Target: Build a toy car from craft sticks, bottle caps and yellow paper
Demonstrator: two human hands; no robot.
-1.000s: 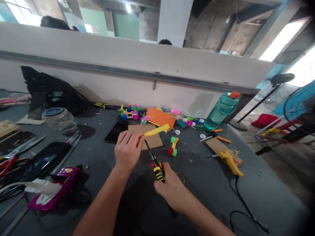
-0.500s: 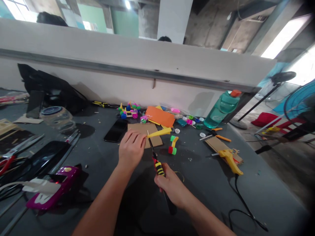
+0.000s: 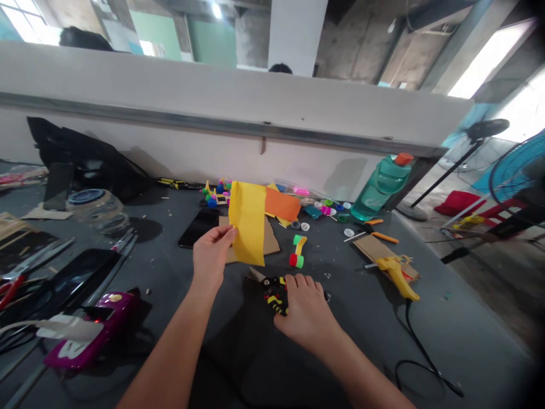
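Left hand [image 3: 210, 264]: the thumb and fingers pinch the lower left edge of a flexible yellow paper sheet [image 3: 247, 223], which stands raised and upright, clear of the table. Right hand [image 3: 303, 311]: palm down, with the fingers lying side by side across a pair of metal-bladed shears with black-and-yellow striped handles [image 3: 276, 296]. The shears lie flat on the dark grey work surface [image 3: 361, 335], blade pointing left. Whether the fingers grip the handles or only rest on them cannot be determined.

Step in hand (judged): the yellow sheet is being held up, and no cut is in progress. Any cut would first require the right hand to lift the shears and open the blades.

Surrounding items, near to far: at near left, a glossy magenta plastic casing [image 3: 89, 332]. Behind the sheet, a brown cardboard piece [image 3: 269, 241], with a black smartphone [image 3: 198, 227] to its left and red and green plastic caps joined by a yellow strip [image 3: 297, 257] to its right. Further right, a yellow hot glue gun [image 3: 395, 275] rests on a cardboard strip [image 3: 378, 250]. At the far edge stand an orange sheet [image 3: 281, 203] and a teal water bottle with an orange cap [image 3: 380, 190].

Labels: no brand is legible. The magenta casing bears one white mark, possibly a letter B.
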